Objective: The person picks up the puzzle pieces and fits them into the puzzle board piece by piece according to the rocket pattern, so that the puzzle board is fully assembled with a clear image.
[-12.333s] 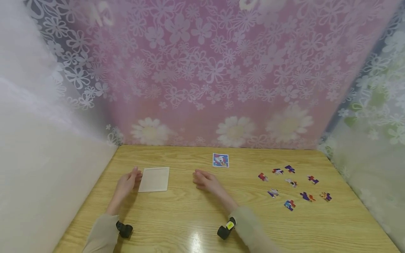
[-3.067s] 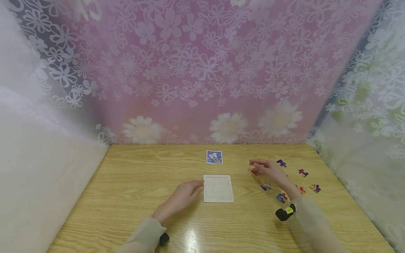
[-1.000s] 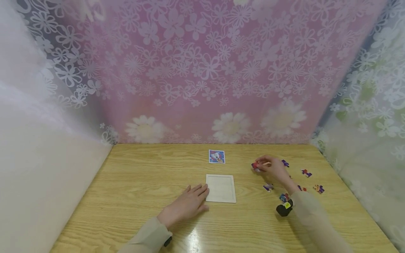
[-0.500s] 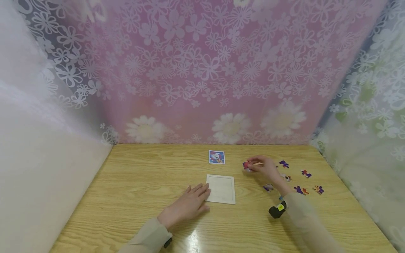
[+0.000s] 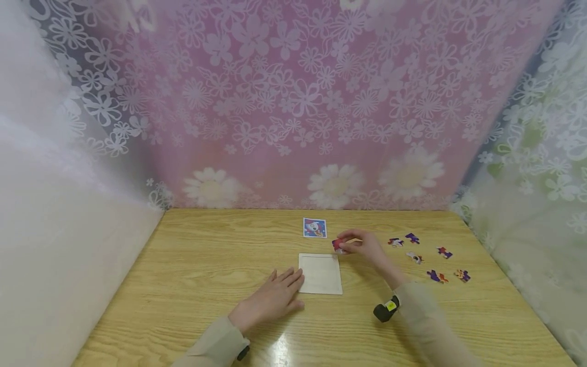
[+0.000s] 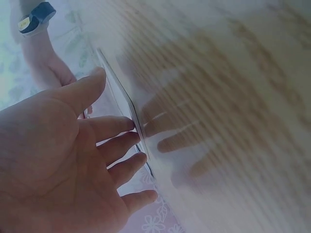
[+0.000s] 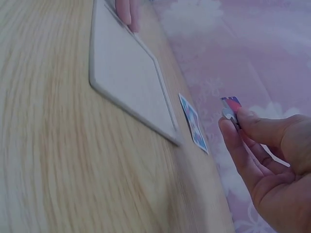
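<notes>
Cardboard, thin and light, is judged the material of the puzzle piece (image 5: 338, 245), pinched at its edges by the right hand (image 5: 365, 248) above the white tray's (image 5: 320, 273) far right corner; the flat left hand (image 5: 273, 298) is pressed beside the tray. In the left wrist view, straight fingers (image 6: 114, 125) are seen touching the tray edge. In the right wrist view, the piece (image 7: 231, 109) is held by its rim between thumb and fingertips, near the picture card (image 7: 193, 123); no writing can be read.

No text, number or brand can be read anywhere: the small picture card (image 5: 314, 228) shows only a cartoon figure, and the yellow sticker on the black wrist camera (image 5: 386, 309) is too small to read.
</notes>
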Tool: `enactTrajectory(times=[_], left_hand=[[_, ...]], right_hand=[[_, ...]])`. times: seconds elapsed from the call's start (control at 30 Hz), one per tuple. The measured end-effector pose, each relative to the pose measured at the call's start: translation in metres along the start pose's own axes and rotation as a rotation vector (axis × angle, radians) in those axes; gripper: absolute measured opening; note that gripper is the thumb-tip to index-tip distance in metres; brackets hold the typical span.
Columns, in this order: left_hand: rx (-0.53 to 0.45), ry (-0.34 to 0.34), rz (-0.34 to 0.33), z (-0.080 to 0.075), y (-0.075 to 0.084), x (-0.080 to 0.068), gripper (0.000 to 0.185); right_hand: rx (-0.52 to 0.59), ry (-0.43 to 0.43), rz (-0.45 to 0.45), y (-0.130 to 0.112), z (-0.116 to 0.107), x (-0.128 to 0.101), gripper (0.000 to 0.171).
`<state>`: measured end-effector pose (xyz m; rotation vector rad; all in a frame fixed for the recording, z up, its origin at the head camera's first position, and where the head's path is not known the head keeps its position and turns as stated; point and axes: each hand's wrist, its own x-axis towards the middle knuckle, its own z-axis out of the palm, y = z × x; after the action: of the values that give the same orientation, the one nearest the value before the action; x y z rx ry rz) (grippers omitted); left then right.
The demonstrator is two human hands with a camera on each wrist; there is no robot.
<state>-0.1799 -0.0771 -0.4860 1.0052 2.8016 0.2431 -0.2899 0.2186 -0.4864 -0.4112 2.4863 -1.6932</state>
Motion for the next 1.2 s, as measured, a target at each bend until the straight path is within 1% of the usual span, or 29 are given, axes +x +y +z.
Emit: enactTrajectory(times=[0.17, 0.33, 0.5, 0.73, 0.93, 1.07, 1.2], left_hand=[[-0.017, -0.008, -0.011, 0.0, 0.001, -0.002, 0.066], [-0.008, -0.002, -0.007, 0.0, 0.002, -0.002, 0.066], [0.015, -0.012, -0.011, 0.001, 0.001, -0.001, 0.067], [0.018, -0.025, -0.015, 0.001, 0.0, 0.0, 0.067], [0.039, -0.043, -0.017, -0.003, 0.004, -0.001, 0.069], [0.045, -0.038, -0.013, -0.003, 0.004, -0.002, 0.069], [0.043, -0.035, -0.009, 0.0, 0.001, 0.0, 0.069]], right_hand=[[0.021, -0.031, 0.008, -0.008, 0.021, 0.001, 0.028], [0.039, -0.072, 0.02, -0.007, 0.042, 0.003, 0.029], [0.028, -0.086, 0.034, -0.005, 0.061, 0.006, 0.025], [-0.023, -0.054, 0.066, -0.008, 0.08, 0.007, 0.017], [-0.044, -0.027, 0.065, -0.01, 0.089, 0.008, 0.016], [-0.108, -0.013, 0.069, -0.013, 0.093, 0.009, 0.014], [-0.243, 0.011, 0.081, -0.02, 0.096, 0.009, 0.012]])
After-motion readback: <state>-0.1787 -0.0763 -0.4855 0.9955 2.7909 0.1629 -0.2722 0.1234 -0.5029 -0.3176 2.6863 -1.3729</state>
